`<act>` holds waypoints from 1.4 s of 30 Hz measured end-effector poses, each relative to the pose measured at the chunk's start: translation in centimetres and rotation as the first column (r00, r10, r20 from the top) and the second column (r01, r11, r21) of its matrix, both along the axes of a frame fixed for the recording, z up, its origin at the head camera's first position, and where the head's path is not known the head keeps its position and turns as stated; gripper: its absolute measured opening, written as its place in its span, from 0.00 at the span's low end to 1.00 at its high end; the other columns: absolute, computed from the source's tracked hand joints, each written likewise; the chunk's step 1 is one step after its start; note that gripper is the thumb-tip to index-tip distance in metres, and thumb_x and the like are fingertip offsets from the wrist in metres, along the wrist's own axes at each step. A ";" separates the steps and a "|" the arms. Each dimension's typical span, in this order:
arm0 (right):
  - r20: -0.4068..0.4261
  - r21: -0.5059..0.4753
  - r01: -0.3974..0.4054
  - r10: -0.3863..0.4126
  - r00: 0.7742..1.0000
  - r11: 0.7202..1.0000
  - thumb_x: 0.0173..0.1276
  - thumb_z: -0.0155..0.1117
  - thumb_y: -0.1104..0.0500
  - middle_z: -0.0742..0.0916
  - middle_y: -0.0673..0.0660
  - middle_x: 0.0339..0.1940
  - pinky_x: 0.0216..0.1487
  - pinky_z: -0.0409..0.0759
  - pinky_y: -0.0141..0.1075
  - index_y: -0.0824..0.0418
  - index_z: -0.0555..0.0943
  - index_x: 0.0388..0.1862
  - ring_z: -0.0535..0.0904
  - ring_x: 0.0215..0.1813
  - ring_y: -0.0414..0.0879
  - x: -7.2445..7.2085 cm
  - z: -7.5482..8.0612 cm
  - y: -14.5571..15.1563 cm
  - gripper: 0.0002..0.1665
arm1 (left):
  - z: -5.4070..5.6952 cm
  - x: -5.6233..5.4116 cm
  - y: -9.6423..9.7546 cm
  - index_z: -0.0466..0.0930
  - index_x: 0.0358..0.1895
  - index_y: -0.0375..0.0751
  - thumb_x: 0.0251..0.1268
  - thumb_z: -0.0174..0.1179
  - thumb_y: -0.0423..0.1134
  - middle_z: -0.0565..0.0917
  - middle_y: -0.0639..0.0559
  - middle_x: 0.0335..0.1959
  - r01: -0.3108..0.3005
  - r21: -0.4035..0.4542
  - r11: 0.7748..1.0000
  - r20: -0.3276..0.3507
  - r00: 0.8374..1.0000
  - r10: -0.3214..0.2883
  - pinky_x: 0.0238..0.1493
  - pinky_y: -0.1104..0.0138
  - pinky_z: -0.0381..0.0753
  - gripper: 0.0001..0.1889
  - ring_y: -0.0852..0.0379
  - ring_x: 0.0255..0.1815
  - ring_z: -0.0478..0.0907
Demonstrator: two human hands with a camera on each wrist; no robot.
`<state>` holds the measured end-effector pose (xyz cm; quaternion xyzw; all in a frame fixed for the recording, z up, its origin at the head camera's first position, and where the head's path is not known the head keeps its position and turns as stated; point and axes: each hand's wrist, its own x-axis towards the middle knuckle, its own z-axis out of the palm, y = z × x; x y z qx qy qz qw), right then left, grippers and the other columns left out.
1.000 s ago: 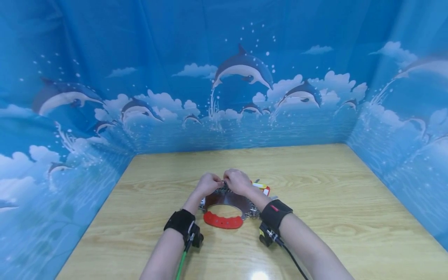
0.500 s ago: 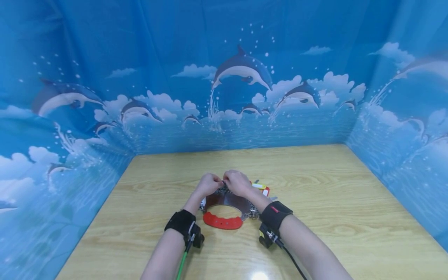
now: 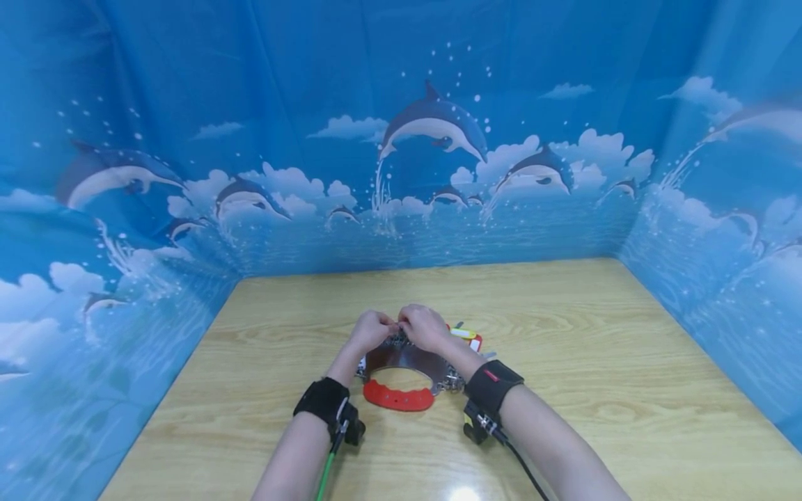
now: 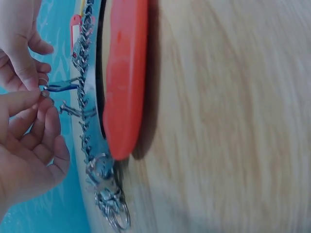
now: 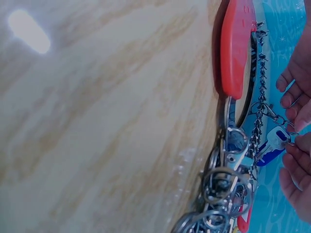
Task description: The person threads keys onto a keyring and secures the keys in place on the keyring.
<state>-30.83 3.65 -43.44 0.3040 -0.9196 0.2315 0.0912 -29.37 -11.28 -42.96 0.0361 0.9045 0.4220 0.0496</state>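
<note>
My left hand and right hand meet fingertip to fingertip over the far side of a metal plate with a red grip. Between them, the left wrist view shows small metal rings pinched at the fingertips. A silver key with a blue tag hangs by the right fingertips. From the left fingertips, a small ring links to a metal clasp at the chain. Exactly how the rings join is too small to tell.
Yellow and red key tags lie right of the plate. Bunched metal rings and clasps sit at its end. A wood-grain table lies under everything, with a blue dolphin curtain around its back and sides.
Both hands stay in nearly the same place. The left fingertips shift very slightly at the rings; the plate and tags show almost no movement.
</note>
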 end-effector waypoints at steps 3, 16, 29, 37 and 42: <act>-0.011 0.001 0.015 -0.015 1.000 1.000 0.63 0.57 0.65 0.81 0.52 0.29 0.33 0.75 0.36 0.60 0.81 0.33 0.77 0.33 0.45 0.0 -0.1 0.0 0.05 | 0.0 0.1 -0.1 0.74 0.18 0.36 0.61 0.58 0.35 0.64 0.54 0.14 0.022 -0.006 1.000 -0.002 1.000 -0.022 0.20 0.69 0.58 0.14 0.60 0.15 0.56; 0.003 0.003 0.009 -0.009 1.000 1.000 0.64 0.57 0.65 0.81 0.53 0.30 0.33 0.75 0.35 0.60 0.81 0.33 0.77 0.34 0.44 -0.3 -0.2 0.0 0.05 | -0.1 0.1 0.1 0.62 0.11 0.45 0.63 0.55 0.33 0.57 0.56 0.10 0.021 -0.001 1.000 -0.021 1.000 -0.021 0.19 0.69 0.55 0.21 0.60 0.13 0.53; 0.009 0.008 0.009 -0.009 1.000 1.000 0.63 0.57 0.65 0.81 0.51 0.29 0.32 0.74 0.34 0.59 0.81 0.33 0.77 0.33 0.44 -0.2 -0.3 -0.1 0.06 | -0.1 -0.2 0.2 0.72 0.15 0.34 0.60 0.55 0.33 0.68 0.52 0.13 -0.027 0.002 1.000 0.013 1.000 0.027 0.19 0.69 0.57 0.15 0.59 0.14 0.56; 0.013 0.004 0.005 -0.006 1.000 1.000 0.64 0.56 0.65 0.81 0.52 0.30 0.33 0.75 0.35 0.59 0.81 0.33 0.77 0.34 0.44 -0.2 -0.2 -0.2 0.06 | -0.1 -0.3 -0.1 0.80 0.22 0.30 0.57 0.55 0.32 0.69 0.52 0.14 -0.047 0.042 0.998 0.028 0.999 0.046 0.19 0.69 0.57 0.10 0.59 0.15 0.56; 0.008 0.006 0.023 -0.023 1.000 1.000 0.62 0.57 0.66 0.80 0.51 0.28 0.32 0.74 0.35 0.59 0.81 0.31 0.76 0.32 0.44 -0.1 -0.2 -0.1 0.06 | 0.0 0.2 -0.3 0.80 0.22 0.29 0.59 0.60 0.35 0.67 0.55 0.14 0.023 0.021 1.000 0.017 1.000 -0.023 0.21 0.69 0.60 0.12 0.59 0.16 0.58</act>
